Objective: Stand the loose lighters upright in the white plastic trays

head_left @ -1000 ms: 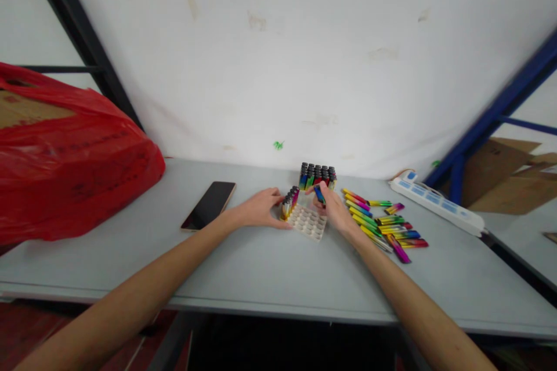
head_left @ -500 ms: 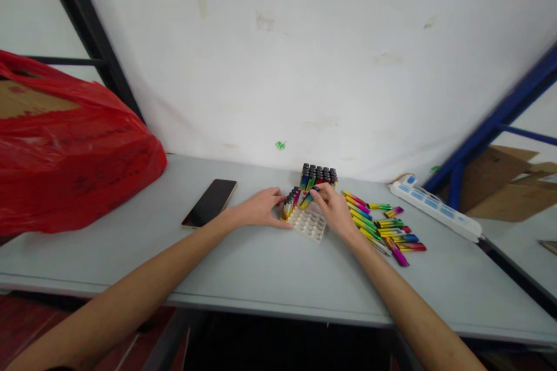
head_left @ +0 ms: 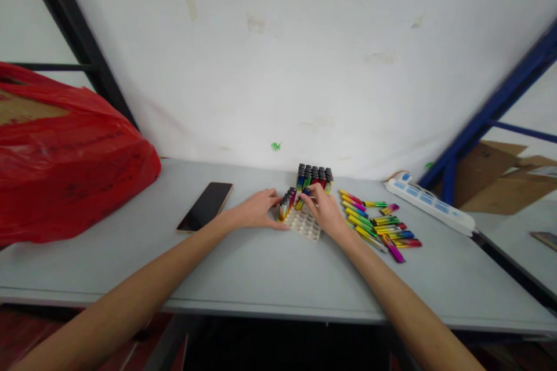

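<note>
A white plastic tray [head_left: 307, 225] with rows of small cells lies on the grey table [head_left: 261, 266], and a row of colourful lighters [head_left: 287, 202] stands along its left side. My left hand [head_left: 256, 210] rests against the tray's left edge, fingers curled on it. My right hand [head_left: 325, 213] pinches one colourful lighter [head_left: 301, 199] and holds it tilted beside the standing row. A full block of upright lighters [head_left: 313, 177] stands just behind the tray. Several loose lighters [head_left: 378, 225] lie spread out to the right of my right hand.
A black phone [head_left: 205, 213] lies face up left of my left hand. A bulging red plastic bag [head_left: 69, 156] fills the table's left end. A white and blue power strip [head_left: 430, 204] lies at the back right. Blue shelf posts [head_left: 491, 110] and cardboard [head_left: 500, 185] stand beyond.
My right hand has carried the lighter left and down from above the tray to the standing row. My left hand has stayed on the tray's edge.
</note>
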Demonstrator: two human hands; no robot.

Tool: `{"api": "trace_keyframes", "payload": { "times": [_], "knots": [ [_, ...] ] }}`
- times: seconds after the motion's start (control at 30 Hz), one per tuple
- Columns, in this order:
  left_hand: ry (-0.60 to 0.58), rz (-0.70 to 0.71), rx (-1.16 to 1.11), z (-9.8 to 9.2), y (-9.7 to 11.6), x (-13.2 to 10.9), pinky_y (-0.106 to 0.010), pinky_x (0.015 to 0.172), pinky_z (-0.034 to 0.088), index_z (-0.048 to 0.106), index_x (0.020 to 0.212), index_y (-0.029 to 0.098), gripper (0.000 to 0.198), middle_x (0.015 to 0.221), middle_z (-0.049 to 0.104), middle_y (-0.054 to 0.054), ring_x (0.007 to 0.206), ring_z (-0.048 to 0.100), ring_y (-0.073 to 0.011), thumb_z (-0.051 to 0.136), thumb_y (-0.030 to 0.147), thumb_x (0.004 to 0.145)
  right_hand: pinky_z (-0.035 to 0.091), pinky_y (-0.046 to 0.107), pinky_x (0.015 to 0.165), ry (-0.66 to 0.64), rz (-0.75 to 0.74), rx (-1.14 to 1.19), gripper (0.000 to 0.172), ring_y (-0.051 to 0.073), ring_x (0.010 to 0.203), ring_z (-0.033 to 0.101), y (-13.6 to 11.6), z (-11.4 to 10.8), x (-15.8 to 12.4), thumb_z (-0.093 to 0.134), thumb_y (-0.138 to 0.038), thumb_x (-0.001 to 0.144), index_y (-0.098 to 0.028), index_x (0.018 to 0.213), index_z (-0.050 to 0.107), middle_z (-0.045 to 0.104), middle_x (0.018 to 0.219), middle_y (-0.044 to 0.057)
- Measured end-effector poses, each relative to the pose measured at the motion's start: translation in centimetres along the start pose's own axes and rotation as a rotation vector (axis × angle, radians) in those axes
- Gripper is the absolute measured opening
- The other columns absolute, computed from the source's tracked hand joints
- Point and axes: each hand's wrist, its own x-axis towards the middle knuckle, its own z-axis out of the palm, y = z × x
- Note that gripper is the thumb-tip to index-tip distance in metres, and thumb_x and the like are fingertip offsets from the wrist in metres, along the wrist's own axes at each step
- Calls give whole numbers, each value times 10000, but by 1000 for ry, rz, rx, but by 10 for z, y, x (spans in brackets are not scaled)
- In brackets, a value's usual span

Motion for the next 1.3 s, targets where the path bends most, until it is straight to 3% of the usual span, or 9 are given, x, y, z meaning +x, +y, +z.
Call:
{"api": "trace_keyframes", "payload": {
  "times": [0.1,0.27,0.47,0.63,0.73,0.83,1.0,1.17,1.3],
  "knots": [
    [-1,0,-10,0,0,0,-351,860,466,685,995,185,667,998,605,-76,949,599,-275,682,796,729,535,328,669,1,-9,-10,317,224,738,722,5,3,2,449,-546,1019,-232,1039,481,723,864,62],
    [3,-8,-4,-1,2,0,-351,855,468,683,976,192,642,984,594,-74,938,591,-273,688,784,727,543,327,710,-118,-54,3,275,218,799,735,7,6,7,516,-506,1011,-231,1004,524,745,912,70],
    [-6,-12,-4,-4,4,-1,-348,842,465,672,951,188,648,994,603,-77,934,597,-270,666,800,737,503,315,808,-86,-105,-166,352,216,880,722,5,-22,7,437,-509,1056,-218,958,610,762,918,76],
    [-22,-15,17,-5,4,-1,-365,879,462,685,1008,164,702,1056,621,-109,987,603,-295,657,812,741,453,306,721,44,70,-463,493,209,702,671,34,-64,7,306,-463,1092,-204,846,645,726,770,87],
    [-15,-21,10,-5,4,-1,-367,888,461,692,1037,159,727,1079,625,-117,991,601,-295,653,819,735,463,319,761,82,189,-651,394,236,778,684,64,-83,7,423,-388,1057,-178,874,702,744,837,125],
    [-18,-23,5,-5,4,-1,-361,884,460,694,1020,165,714,1061,622,-108,979,599,-287,656,817,730,479,339,858,38,266,-771,232,269,953,696,88,-92,3,574,-277,974,-138,1025,753,750,1027,174],
    [-6,-10,-2,-5,4,-1,-358,879,460,692,1010,169,699,1058,623,-106,972,602,-285,651,813,740,489,347,860,-87,397,-806,260,281,993,705,102,-94,-3,587,-253,976,-145,1122,773,759,1074,181],
    [-12,-21,2,-4,4,-1,-357,882,460,685,1018,177,690,1067,621,-102,983,607,-291,659,807,738,492,310,842,-113,277,-760,197,241,917,692,95,-96,2,652,-231,932,-155,1041,798,750,1005,151],
    [-18,-23,-7,-4,5,-1,-370,881,466,688,1025,178,692,1075,622,-108,987,601,-297,664,806,735,511,328,869,-21,175,-659,202,235,884,687,85,-97,7,651,-200,926,-149,1051,801,737,979,143]
  ]
}}
